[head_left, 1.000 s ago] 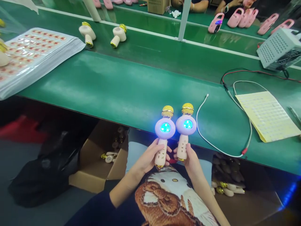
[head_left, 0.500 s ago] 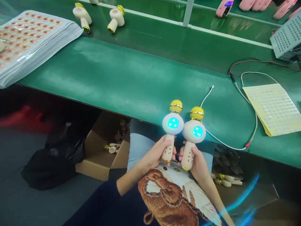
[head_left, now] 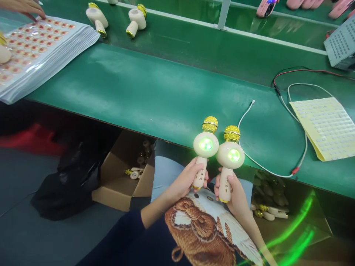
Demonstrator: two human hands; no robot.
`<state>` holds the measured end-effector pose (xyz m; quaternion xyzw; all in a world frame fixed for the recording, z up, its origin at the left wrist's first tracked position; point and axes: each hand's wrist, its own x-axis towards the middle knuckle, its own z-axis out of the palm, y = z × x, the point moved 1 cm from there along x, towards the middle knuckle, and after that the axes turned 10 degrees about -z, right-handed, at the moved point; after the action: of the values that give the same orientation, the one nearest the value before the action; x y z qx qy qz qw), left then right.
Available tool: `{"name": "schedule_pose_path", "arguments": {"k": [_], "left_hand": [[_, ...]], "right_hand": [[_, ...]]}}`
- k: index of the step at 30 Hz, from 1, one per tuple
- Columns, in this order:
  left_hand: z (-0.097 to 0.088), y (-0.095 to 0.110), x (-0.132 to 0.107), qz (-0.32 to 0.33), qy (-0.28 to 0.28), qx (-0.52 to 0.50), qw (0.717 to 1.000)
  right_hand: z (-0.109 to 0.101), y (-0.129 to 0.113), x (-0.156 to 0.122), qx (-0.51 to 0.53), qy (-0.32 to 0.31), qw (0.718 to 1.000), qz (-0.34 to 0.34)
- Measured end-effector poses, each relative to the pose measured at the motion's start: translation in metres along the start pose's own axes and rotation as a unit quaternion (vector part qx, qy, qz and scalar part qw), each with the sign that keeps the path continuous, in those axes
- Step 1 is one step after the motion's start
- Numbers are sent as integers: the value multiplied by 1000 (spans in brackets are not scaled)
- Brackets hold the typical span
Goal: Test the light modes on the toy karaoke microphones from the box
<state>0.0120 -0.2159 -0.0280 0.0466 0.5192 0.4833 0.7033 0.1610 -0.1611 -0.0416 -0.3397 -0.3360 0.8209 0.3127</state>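
Note:
Wrapped round the handle of one cream toy microphone (head_left: 205, 145) is my left hand (head_left: 191, 175). It has a gold mesh head, and its oval body glows green. My right hand (head_left: 234, 190) grips a second, matching microphone (head_left: 230, 155), lit green as well, with its thumb on the handle near the printed button marks. Both microphones stand nearly upright side by side, their oval bodies close together or touching, over the front edge of the green bench (head_left: 155, 88). A printed cushion (head_left: 202, 229) lies on my lap beneath my hands.
A thin white cable (head_left: 266, 170) runs beside the right microphone to a yellow sticker sheet (head_left: 327, 129). Two microphones (head_left: 136, 23) lie at the back. Another person's hand (head_left: 24, 8) is over the sticker stack (head_left: 55, 59). Cartons (head_left: 113, 195) with microphones stand below the bench.
The lights in both microphones have turned from blue to green. The right microphone has tilted slightly, and both remain in my hands. Another person's hand has come in at the upper left.

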Motion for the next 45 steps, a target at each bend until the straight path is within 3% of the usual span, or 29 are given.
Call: {"name": "schedule_pose_path", "arguments": {"k": [3, 9, 14, 20, 27, 29, 35, 45], "left_hand": [[-2, 0, 1, 1, -26, -10, 1000], [-9, 0, 2, -19, -145, -38, 989], [-13, -2, 4, -29, -212, -64, 975], [-19, -4, 6, -38, -258, -71, 963], [-19, -3, 4, -55, -264, -81, 960], [-16, -3, 1, -52, -247, -90, 964], [-9, -4, -7, -4, -108, -75, 991], [-8, -16, -2, 70, -13, -14, 997]], "right_hand": [[0, 0, 1, -9, -13, 1000, -18], [-2, -4, -1, 10, -46, 999, -13], [-2, -11, -5, 38, -68, 997, 2], [-3, -17, -7, 64, -82, 994, 37], [-7, -10, -6, 39, -80, 995, 52], [-5, -7, -7, 17, -87, 995, 47], [-4, -1, -9, 7, -114, 993, 40], [-11, 3, -13, -90, -127, 988, -12]]}}
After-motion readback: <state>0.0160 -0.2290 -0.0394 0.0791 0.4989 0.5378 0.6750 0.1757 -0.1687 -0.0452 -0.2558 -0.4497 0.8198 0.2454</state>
